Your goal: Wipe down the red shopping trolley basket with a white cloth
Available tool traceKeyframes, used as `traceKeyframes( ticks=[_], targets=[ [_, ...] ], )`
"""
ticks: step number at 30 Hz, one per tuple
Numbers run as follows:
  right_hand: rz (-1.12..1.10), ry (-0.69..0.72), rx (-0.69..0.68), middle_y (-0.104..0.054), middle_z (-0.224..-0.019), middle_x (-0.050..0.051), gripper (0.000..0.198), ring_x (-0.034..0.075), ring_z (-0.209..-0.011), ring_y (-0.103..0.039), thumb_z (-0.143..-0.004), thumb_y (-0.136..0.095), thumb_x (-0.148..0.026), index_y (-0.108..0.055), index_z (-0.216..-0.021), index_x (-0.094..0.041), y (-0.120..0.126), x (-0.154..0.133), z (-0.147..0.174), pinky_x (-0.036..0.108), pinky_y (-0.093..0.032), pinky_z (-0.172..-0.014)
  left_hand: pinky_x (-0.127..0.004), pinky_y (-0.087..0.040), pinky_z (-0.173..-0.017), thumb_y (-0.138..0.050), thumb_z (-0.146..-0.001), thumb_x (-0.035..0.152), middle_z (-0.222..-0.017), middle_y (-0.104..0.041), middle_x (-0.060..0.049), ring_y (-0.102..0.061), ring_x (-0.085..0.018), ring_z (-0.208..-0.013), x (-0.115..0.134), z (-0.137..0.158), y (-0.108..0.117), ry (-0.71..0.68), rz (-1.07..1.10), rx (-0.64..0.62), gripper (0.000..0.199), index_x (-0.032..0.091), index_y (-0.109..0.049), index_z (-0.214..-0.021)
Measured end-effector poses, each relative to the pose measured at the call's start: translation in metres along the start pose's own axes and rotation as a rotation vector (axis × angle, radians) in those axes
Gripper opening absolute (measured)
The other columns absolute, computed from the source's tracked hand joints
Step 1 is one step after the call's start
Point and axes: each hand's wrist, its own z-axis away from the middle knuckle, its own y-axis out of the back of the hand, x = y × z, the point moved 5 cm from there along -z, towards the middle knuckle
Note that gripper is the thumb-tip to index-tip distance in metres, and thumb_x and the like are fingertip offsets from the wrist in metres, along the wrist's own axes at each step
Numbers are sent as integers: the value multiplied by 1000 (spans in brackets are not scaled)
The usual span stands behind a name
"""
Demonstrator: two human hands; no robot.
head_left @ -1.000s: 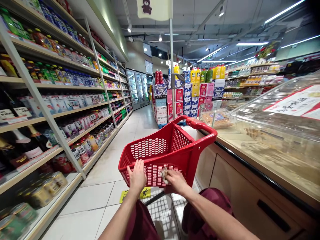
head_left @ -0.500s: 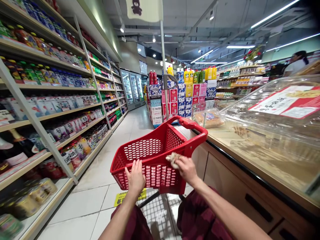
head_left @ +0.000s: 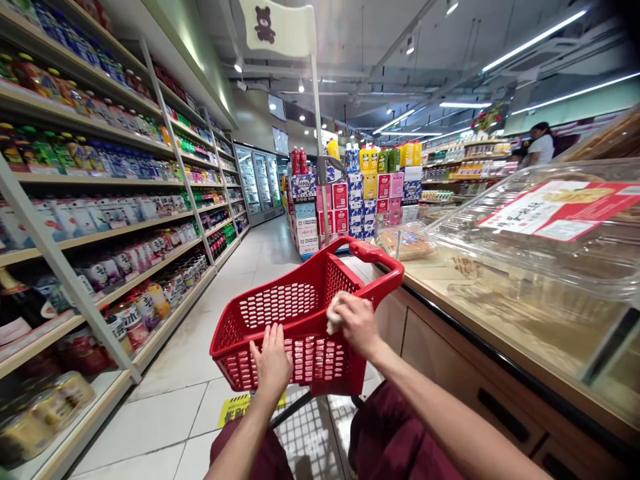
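Observation:
A red plastic shopping cart (head_left: 280,303) with perforated basket walls stands directly in front of me. My left hand (head_left: 273,360) rests against its near side, fingers stretched out towards the rim. In my right hand (head_left: 357,323) is a crumpled whitish cloth (head_left: 335,313), which lies against the cart's near rim close to the handle end. My fingers cover part of the cloth. A pole rises behind the cart, bearing a cream flag (head_left: 280,27) with a bear on it.
Drink shelves (head_left: 115,180) line the left side. To the right runs a wooden counter (head_left: 440,333) with clear plastic covers (head_left: 560,233). Stacked cartons (head_left: 340,207) stand ahead. A yellow floor sign (head_left: 235,408) lies below the cart. A person (head_left: 540,143) is at the far right.
My right hand has moved the cloth slightly up and left along the cart's rim. The left hand stays on the near side. The view has shifted a little, showing more of the flag.

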Motion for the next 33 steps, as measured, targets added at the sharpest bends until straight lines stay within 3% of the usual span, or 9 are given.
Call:
traceKeyframes(
  ticks=[3, 5, 9, 12, 18, 21, 26, 30, 33],
  targets=[
    [-26, 92, -64, -60, -106, 4, 19, 18, -102, -48, -79, -54, -21, -59, -98, -22, -25, -41, -22, 30, -31, -84, -58, -15, -105, -35, -67, 10, -139, -36, -8, -27, -22, -130, 0, 1, -1, -4, -27, 10, 64, 14, -35, -131],
    [-65, 75, -86, -63, -98, 2, 16, 16, -95, -51, -81, -52, -20, -61, -93, -23, -27, -45, -32, 29, -32, -81, -57, -13, -106, -34, -67, 8, -139, -35, -6, -27, -21, -130, -2, 3, -1, -61, -51, 21, 65, 15, -34, -131],
    [-13, -195, -70, -64, -91, 3, 20, 16, -87, -53, -81, -46, -15, -62, -92, -21, 22, 20, -58, 30, -32, -79, -57, -12, -106, -32, -68, 6, -141, -32, -5, -26, -20, -131, -6, 5, -3, -54, -60, 33, 66, 15, -31, -133],
    [132, -282, -195, -63, -91, 5, 19, 20, -87, -53, -79, -47, -15, -63, -87, -20, 43, 54, -69, 36, -30, -82, -57, -13, -105, -33, -67, 7, -142, -30, -6, -24, -21, -131, -3, 5, -4, 18, -42, 11, 66, 14, -31, -133],
    [118, 62, -230, -53, -120, 9, 27, 26, -114, -39, -80, -52, -30, -59, -104, -19, -4, -2, -44, 41, -22, -97, -58, -13, -105, -34, -65, 6, -141, -31, -6, -25, -21, -131, -2, 4, -3, -5, -52, -19, 69, 14, -30, -133],
    [92, 180, -262, -52, -122, 5, 26, 21, -110, -44, -84, -48, -26, -57, -109, -24, -7, 6, -38, 37, -25, -94, -59, -10, -105, -32, -65, 5, -141, -32, -4, -26, -20, -131, -5, 3, -3, -54, -62, -8, 69, 16, -30, -133],
    [72, 139, -255, -56, -117, 6, 28, 16, -100, -51, -86, -44, -17, -58, -108, -26, 28, 62, -38, 31, -29, -84, -58, -8, -106, -31, -64, 3, -141, -31, -3, -26, -20, -131, -1, 6, -5, -78, -32, 2, 70, 16, -30, -133],
    [79, 15, -37, -60, -106, 7, 22, 17, -97, -52, -84, -46, -19, -63, -96, -22, 66, 82, -36, 31, -30, -83, -58, -8, -106, -32, -64, 4, -142, -30, -2, -25, -19, -131, 7, 9, -5, -82, -13, -4, 71, 16, -29, -133],
    [152, -95, 46, -60, -103, 6, 19, 20, -97, -50, -80, -48, -20, -64, -90, -22, 93, 95, -37, 34, -29, -85, -58, -8, -106, -33, -63, 5, -141, -30, -3, -24, -19, -131, 11, 10, -2, -69, 5, -22, 71, 16, -29, -133]
  ],
)
